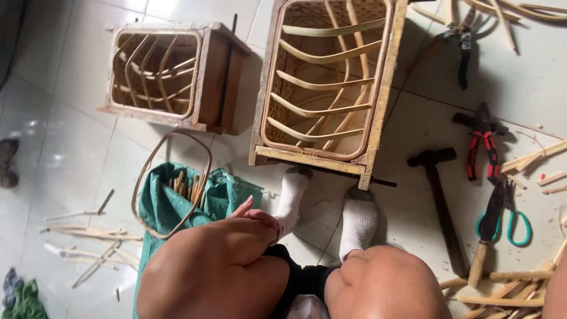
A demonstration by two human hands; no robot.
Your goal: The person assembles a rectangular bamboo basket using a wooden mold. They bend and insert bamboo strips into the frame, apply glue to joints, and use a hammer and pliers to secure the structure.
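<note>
**Inspector:** Left hand (251,214) rests on the knee, fingers (242,208) loosely released, gripping nothing. Right hand not visible.

**Clerk:** Nearest item?

**Inspector:** A bent cane hoop (171,183), just beside that hand, lying over a green sack (162,207) that holds short wooden sticks (186,186).

**Clerk:** Other containers?

**Inspector:** Two wooden crates on the floor (59,147): the large crate (387,82), touching the socked feet, holds curved cane strips; the small crate (215,77) likewise.

Tools (483,147) right; baskets (328,82) ahead; bare tiles (65,136) left
</note>
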